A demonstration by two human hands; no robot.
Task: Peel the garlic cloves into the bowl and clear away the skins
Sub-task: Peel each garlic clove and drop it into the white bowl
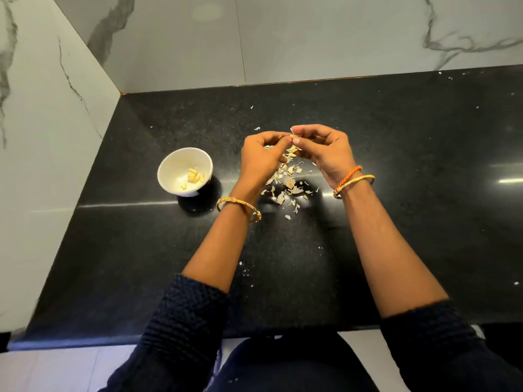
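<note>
Clove [293, 136] under peeling sits between both hands, raised above the counter [396, 165] at mid-scene. Left hand [261, 157] pinches it from the left; right hand [325, 149] pinches from the right, thumb and fingertips curled onto it. Each grip is therefore closed on the clove. Its long axis appears to run left-right between the two grips, though it is too small to confirm. Bowl [169, 171], holding several peeled cloves [194, 176], stands to the left, nearer the left hand, so that hand is better placed for the drop. Skins [288, 182] lie scattered directly beneath the hands, apart from the bowl.
</note>
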